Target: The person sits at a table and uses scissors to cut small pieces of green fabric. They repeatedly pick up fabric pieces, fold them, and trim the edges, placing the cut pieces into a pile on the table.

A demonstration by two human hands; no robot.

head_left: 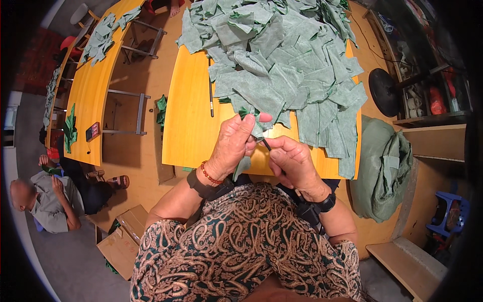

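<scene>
Close to the front edge of the yellow table (188,108), my left hand (232,142) pinches a small grey-green fabric piece (243,167), part of which hangs below the fingers. My right hand (296,163) grips a thin black stick (266,145), its far end against the cloth at my left fingertips. Fingers hide most of the cloth and where the stick meets it. Just beyond my hands spreads a big heap of similar grey-green fabric pieces (282,65), some with bright green showing. A second slim dark stick (211,95) lies on the table left of the heap.
At the right stands a large green sack (380,173), with a black round fan base (384,92) and shelving behind it. A cardboard box (121,241) is on the floor at left. Farther left, a seated person (58,199) handles green cloth near another yellow table (90,108).
</scene>
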